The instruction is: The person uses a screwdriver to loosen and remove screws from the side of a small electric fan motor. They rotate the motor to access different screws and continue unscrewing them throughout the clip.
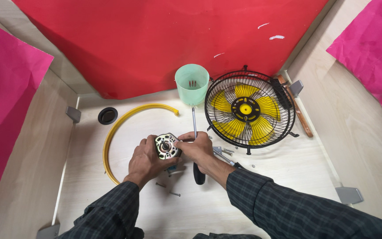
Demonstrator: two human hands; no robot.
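Here your left hand cups the small round motor from below and beside, fingers wrapped round its rim so its metal face tilts up toward you. Your right hand pinches at the motor's right edge, fingertips closed on it. The screwdriver lies under that hand, long axis running away from you, tip toward the green cup. Loose screws lie just below your wrists.

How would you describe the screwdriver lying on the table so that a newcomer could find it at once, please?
Start at the round black fan cage with yellow blades. Just left of it, below the mint-green cup, lies the screwdriver: a thin steel shaft running toward the person, passing under the right hand. Unlike the loose screws nearby, it ends in a thick black handle.
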